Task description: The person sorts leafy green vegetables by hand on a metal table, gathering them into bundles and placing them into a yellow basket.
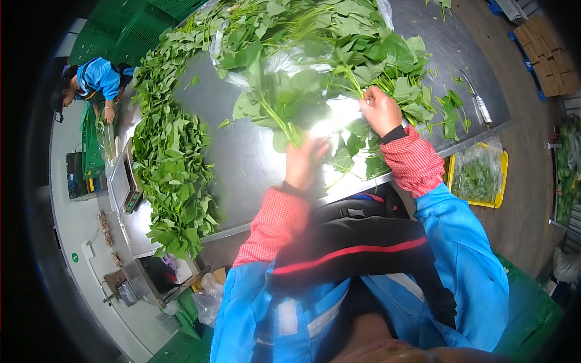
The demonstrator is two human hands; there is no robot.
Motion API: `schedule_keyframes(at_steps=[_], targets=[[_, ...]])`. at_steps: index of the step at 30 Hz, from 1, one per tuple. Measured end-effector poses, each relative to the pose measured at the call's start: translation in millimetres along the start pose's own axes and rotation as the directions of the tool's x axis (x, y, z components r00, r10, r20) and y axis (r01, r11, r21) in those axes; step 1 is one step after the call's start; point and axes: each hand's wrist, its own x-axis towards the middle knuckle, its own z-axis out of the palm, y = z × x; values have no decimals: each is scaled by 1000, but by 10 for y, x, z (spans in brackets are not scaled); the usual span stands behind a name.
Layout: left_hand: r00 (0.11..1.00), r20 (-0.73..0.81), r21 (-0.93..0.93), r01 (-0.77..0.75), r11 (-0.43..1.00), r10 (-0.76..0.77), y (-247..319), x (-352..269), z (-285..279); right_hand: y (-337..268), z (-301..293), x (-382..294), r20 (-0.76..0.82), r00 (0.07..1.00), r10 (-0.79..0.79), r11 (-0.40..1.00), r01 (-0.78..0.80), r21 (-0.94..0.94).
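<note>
My left hand [303, 161] is closed around the stems of a bunch of leafy greens [283, 106], leaves pointing away from me over the metal table [236, 181]. To its right, my right hand [382, 110] pinches thin green stems [352, 81] at the edge of a large heap of greens [317, 27]. Clear plastic [297, 61] shows under and around that heap. Loose leafy sprigs [345, 156] lie below my hands near the table's edge. Part of the view around my left hand is blurred.
A long row of greens [172, 181] runs along the left side, beside a scale [125, 181]. A curved knife [479, 102] lies at right. A co-worker [97, 79] bends at the far left. A yellow crate [476, 174] holds bagged greens; cartons [544, 54] sit beyond.
</note>
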Motion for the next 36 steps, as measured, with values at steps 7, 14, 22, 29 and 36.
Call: schedule_keyframes(at_steps=[7,14,22,29,36], targets=[[967,252,109,10,994,-37,8,56,54,-473,310,-619,179,956,-234,951,186,247],[967,131,-64,226,972,-216,-120,139,-184,-140,295,-877,208,974,-88,971,38,236],[936,192,-37,309,950,-296,-137,41,-211,-65,545,-712,688,605,401,53,-765,642],[909,267,69,314,947,-321,-267,93,-234,-93,719,-710,217,938,270,698,-346,627],[956,262,22,132,991,-133,702,-260,328,195,-18,-313,369,877,307,637,-477,605]])
